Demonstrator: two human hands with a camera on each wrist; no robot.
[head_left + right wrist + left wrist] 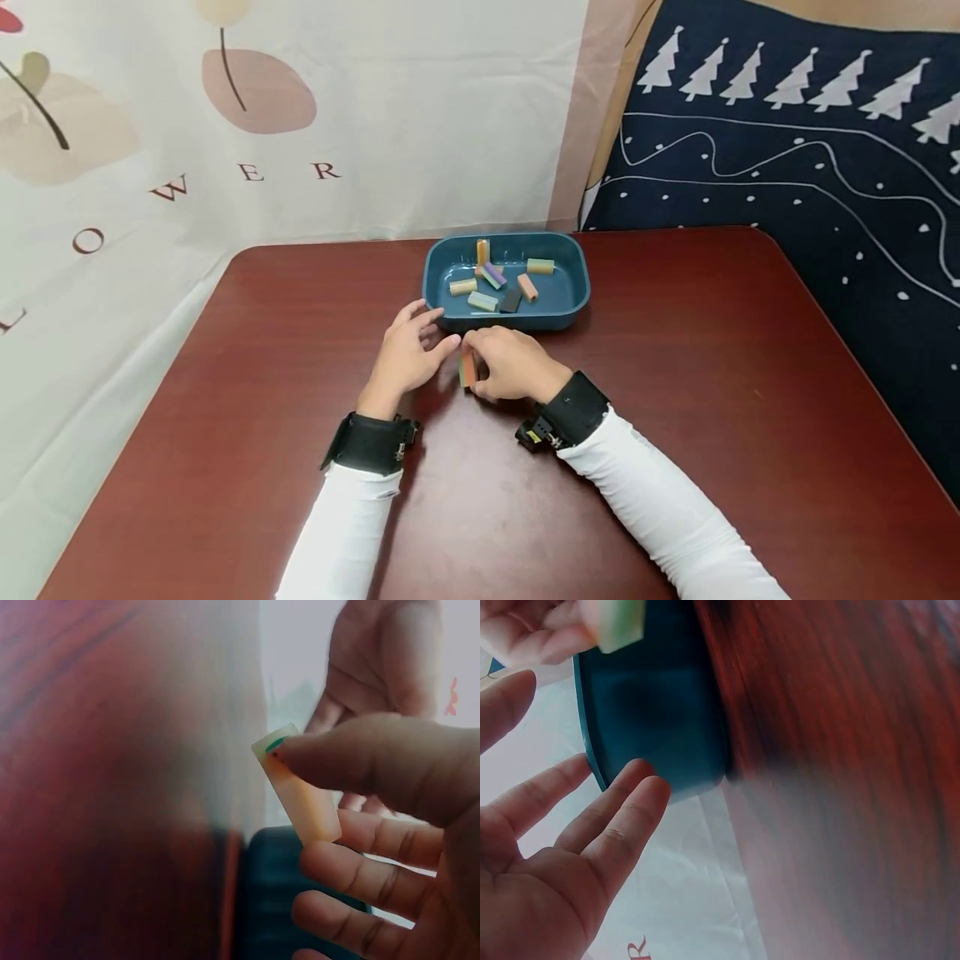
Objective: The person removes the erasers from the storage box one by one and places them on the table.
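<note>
My right hand [480, 367] pinches a small orange and green block [467, 368] between thumb and fingers, just above the dark red table [675, 375], in front of the teal tray [573, 308]. In the right wrist view the thumb [375, 761] presses on the block [300, 796]. My left hand [435, 329] lies open beside it, fingers spread toward the tray's near left corner, holding nothing. In the left wrist view the left hand [592, 817] shows straight fingers by the tray wall [660, 697], with the block [619, 622] above.
Several coloured blocks [495, 279] lie in the tray, one orange block [482, 252] standing upright at its back. A flowered cloth [150, 167] hangs behind on the left and a dark blue tree-patterned fabric [787, 150] on the right.
</note>
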